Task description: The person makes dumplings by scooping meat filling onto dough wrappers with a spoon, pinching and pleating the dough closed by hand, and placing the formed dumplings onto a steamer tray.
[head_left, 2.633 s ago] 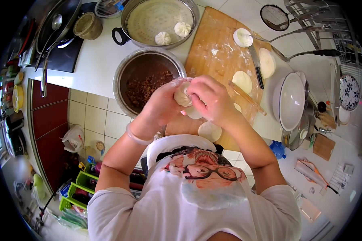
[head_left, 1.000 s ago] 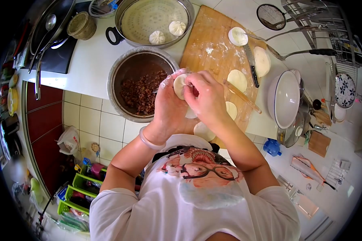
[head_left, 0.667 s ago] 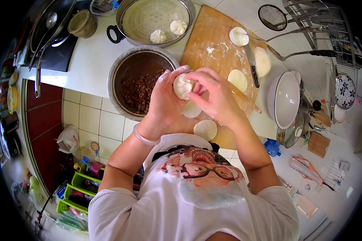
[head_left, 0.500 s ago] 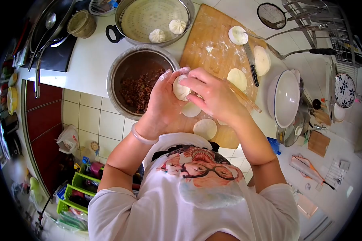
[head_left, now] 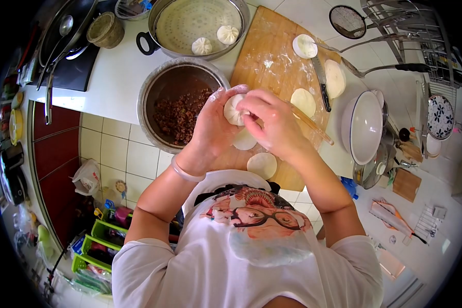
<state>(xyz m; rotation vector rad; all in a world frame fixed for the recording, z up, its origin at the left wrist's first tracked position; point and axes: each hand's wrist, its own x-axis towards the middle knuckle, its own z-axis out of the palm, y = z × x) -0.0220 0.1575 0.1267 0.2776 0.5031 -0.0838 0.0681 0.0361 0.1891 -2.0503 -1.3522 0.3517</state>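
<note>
A pleated white bun (head_left: 233,110) rests in my cupped left hand (head_left: 213,121), whose fingers are dusted with flour. My right hand (head_left: 270,119) pinches the dough at the bun's top, fingertips pressed together. Just left of my hands stands a metal pot (head_left: 145,91) with dark minced filling (head_left: 177,114) in it. Flat dough wrappers lie under and near my hands: one wrapper (head_left: 262,165) at the board's near edge, another wrapper (head_left: 303,102) to the right. Two finished buns, one bun (head_left: 227,34) and another bun (head_left: 201,46), sit in the steamer (head_left: 190,23).
The floured wooden board (head_left: 272,41) holds a rolling pin (head_left: 313,125), a knife (head_left: 321,84), a small white round container (head_left: 305,46) and a piece of dough (head_left: 335,79). A white enamel basin (head_left: 365,126) stands to the right. Far left is a wok (head_left: 61,31).
My right fingers have shifted over the bun's top, and its edge is now gathered into more pleats. The bun stays in my left hand.
</note>
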